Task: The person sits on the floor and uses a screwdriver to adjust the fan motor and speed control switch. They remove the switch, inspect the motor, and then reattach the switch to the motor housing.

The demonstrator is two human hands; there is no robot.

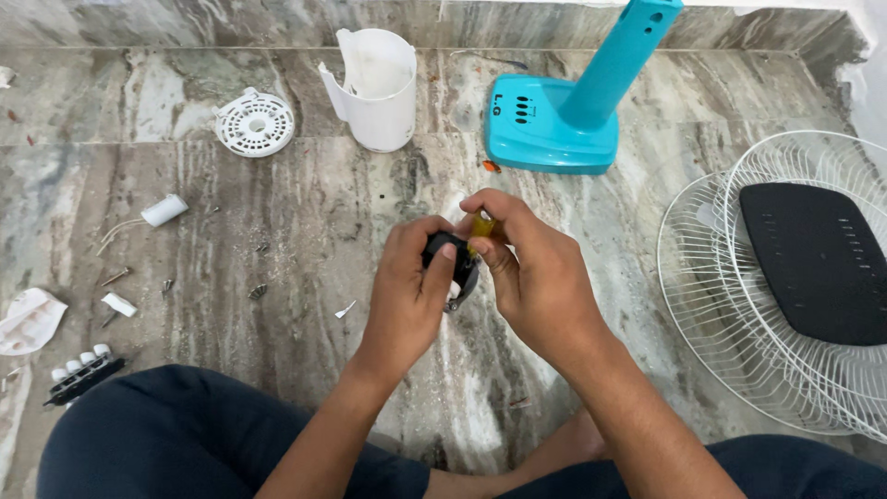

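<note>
Head view: left hand [407, 282] grips one black part [453, 263], right hand [527, 268] pinches one yellow-handled tool [482, 225].

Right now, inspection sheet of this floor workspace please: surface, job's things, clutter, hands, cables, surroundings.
Surface: marbled stone floor, dusty, small debris scattered on it.
Job's things: small black part in left hand; yellow-handled tool in right hand, tip at the part.
Clutter: white round grille piece, broken white housing, white cylinder, screws, button strip, white scrap.
Hands: both closed, close together above the floor.
Cables: thin wires at the cylinder.
Surroundings: teal fan base, white fan guards, black panel, person's legs.
</note>
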